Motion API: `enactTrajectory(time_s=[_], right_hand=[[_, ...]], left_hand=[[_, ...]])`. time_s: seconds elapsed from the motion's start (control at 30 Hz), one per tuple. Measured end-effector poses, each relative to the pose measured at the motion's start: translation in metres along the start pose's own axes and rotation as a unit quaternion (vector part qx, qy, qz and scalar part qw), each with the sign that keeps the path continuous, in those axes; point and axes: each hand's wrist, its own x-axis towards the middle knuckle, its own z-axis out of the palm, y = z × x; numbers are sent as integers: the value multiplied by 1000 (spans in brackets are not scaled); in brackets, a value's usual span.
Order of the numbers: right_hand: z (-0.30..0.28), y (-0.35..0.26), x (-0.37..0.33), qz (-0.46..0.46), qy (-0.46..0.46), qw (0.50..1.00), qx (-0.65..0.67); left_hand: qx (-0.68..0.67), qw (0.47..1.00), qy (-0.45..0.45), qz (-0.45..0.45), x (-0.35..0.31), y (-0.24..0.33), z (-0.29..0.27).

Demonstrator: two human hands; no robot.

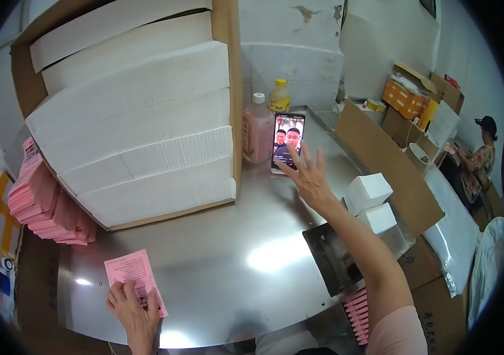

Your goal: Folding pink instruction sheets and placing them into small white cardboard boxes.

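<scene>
My left hand (133, 310) rests on a pink printed leaflet (129, 267) at the front left of the metal table. Its fingertips press down on the paper, with thumb and fingers apart. Stretched out to the back, my right hand (311, 180) has its fingers spread and holds nothing. It is in front of a smartphone (281, 139) propped upright, whose lit screen shows two people. Whether a fingertip touches the screen I cannot tell. Behind the phone stand a bottle of pink liquid (258, 133) and a yellow bottle (279, 96).
A large cardboard box (235, 106) of white stacked packs (145, 133) stands at the back left. Beside it are piled pink leaflets (56, 207). Small white boxes (369, 192) sit under my right forearm, near a dark tray-like recess (329, 257). Another person (480, 157) sits far right.
</scene>
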Motion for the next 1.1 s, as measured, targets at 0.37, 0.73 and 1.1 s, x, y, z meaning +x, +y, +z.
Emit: enactTrajectory(time_s=[0.37,0.73,1.1], right_hand=[[-108,-74,-48,60,-112,964,235],[-165,24,-177,283,-72,955,58],[-142,35,-167,290,-52,955,27]], left_hand=[[-58,998,7,-16,3,-5,3],[-90,992,-44,73,18,-24,-13],[-269,911,-43,311,-17,160,-1]])
